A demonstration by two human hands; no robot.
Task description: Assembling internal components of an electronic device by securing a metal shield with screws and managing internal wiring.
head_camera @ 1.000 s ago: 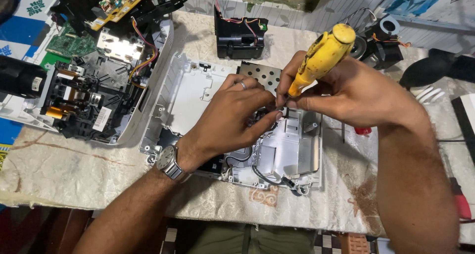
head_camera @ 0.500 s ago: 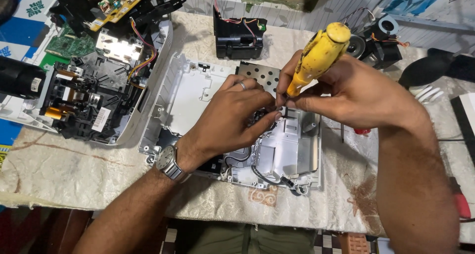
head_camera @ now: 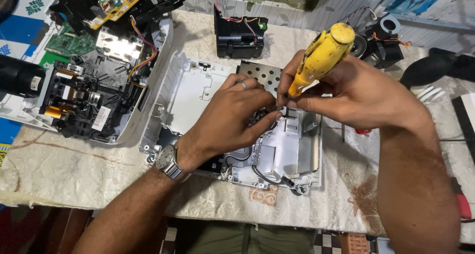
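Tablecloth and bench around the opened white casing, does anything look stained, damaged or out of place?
Yes. The cream tablecloth carries reddish-brown stains: one blotch near the right forearm and a thin streak at the left. A black fan module lies loose with its wires trailing. The white casing itself sits flat, unbroken.

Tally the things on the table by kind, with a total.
Yellow-handled screwdriver, in the right hand: 1
Open white casing halves, one under the left hand, one full of boards: 2
Black boxy modules: 2
Black lens barrel: 1
Total: 6
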